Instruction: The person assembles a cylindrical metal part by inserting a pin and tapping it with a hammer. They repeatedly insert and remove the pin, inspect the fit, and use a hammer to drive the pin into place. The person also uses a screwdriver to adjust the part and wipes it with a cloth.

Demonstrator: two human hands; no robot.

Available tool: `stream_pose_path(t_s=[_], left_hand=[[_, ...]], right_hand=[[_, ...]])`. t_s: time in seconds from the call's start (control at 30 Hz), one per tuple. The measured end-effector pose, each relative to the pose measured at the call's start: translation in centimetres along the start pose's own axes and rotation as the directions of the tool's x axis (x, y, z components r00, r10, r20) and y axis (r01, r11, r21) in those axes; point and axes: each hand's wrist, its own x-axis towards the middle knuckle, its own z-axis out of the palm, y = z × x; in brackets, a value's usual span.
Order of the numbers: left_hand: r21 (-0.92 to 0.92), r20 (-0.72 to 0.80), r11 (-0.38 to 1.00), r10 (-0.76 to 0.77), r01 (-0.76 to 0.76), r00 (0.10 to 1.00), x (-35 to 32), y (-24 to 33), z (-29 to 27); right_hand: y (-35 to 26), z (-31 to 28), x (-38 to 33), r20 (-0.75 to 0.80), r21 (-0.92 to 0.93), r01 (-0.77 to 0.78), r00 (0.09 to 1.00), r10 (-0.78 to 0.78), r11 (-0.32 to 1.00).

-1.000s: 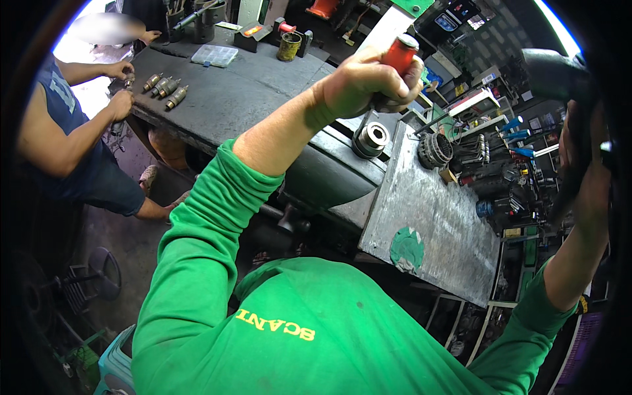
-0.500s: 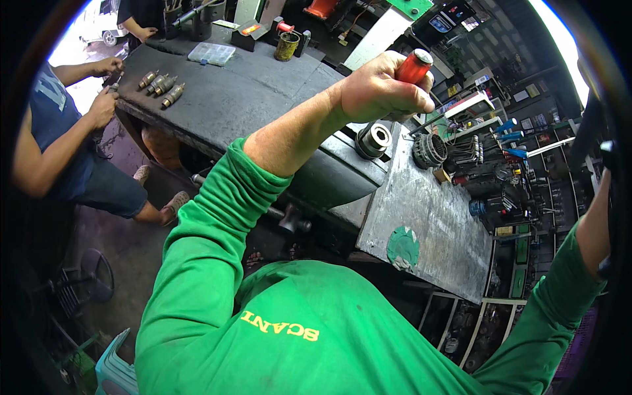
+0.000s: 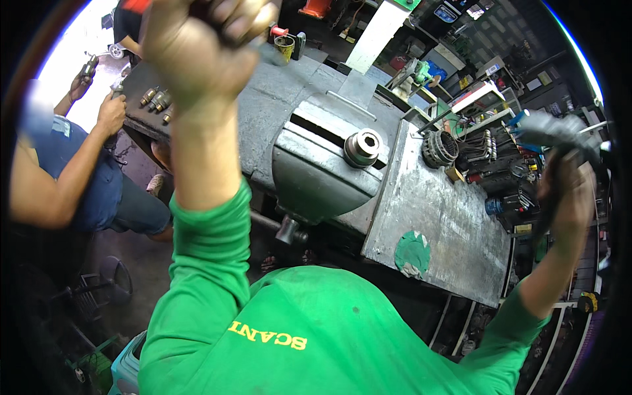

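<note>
My left hand (image 3: 201, 56) is raised at the upper left, close to the camera and smeared by motion. Its fingers are curled round something dark that I cannot make out; a faint grey streak shows beside them. Over at the right, my right hand (image 3: 569, 181) is closed on a dark tool with a blurred grey head (image 3: 556, 128), whose kind is unclear. Between my hands stands a large bench vise (image 3: 322, 174). A round steel part with a central hole (image 3: 362, 147) sits upright at its jaws, touched by neither hand.
A toothed metal ring (image 3: 440, 149) and a green rag (image 3: 413, 253) lie on the metal bench top (image 3: 454, 217). Tools crowd the shelves on the right. On the left a co-worker (image 3: 72, 151) holds metal parts, near several injector-like cylinders (image 3: 155, 99) and a yellow can (image 3: 284, 46).
My left hand has swung left and up from above the vise; the red-handled tool in it no longer shows. My right hand has come further into view with a dark tool.
</note>
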Motion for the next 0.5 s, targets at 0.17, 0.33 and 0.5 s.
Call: stream_pose_path(t_s=[0.17, 0.33, 0.5], left_hand=[[0.080, 0.100, 0.995, -0.059, 0.051, 0.993, -9.2, -0.3, 3.3], [0.247, 0.113, 0.965, -0.118, 0.088, 0.987, -13.8, -8.2, 9.3], [0.694, 0.467, 0.719, -0.477, 0.026, 0.745, -16.9, -22.1, 10.8]], right_hand=[[16.1, 11.5, -11.3, 0.158, -0.223, -0.412, 0.879, 0.450, 0.883], [28.1, 18.3, -20.6, 0.051, -0.483, -0.338, 0.910, 0.411, 0.808], [34.4, 19.9, -21.0, 0.044, -0.496, -0.333, 0.913, 0.406, 0.802]])
